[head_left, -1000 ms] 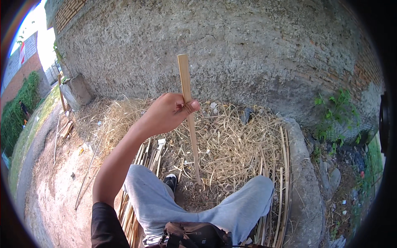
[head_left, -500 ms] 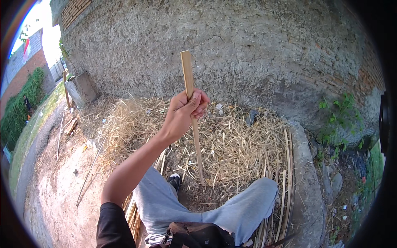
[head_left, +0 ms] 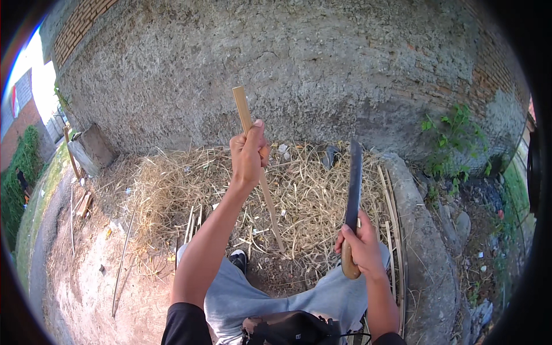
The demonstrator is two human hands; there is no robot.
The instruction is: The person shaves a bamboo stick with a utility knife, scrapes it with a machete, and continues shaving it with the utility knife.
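Note:
My left hand (head_left: 249,154) grips a long flat bamboo slat (head_left: 242,107) near its upper end and holds it almost upright, its lower tip resting in the straw in front of my knees. My right hand (head_left: 359,246) is closed around the wooden handle of a long dark-bladed knife (head_left: 353,184), blade pointing up, to the right of the slat and apart from it. My legs in grey trousers (head_left: 241,299) show below.
A heap of dry straw and bamboo shavings (head_left: 172,190) lies against a rough plastered wall (head_left: 299,63). More bamboo strips (head_left: 394,230) lie along a concrete kerb (head_left: 422,241) at right. A grey block (head_left: 92,150) stands at left; green weeds (head_left: 454,144) grow at right.
My right hand with the knife has come up into view. My left hand has shifted right with the slat, still holding it upright.

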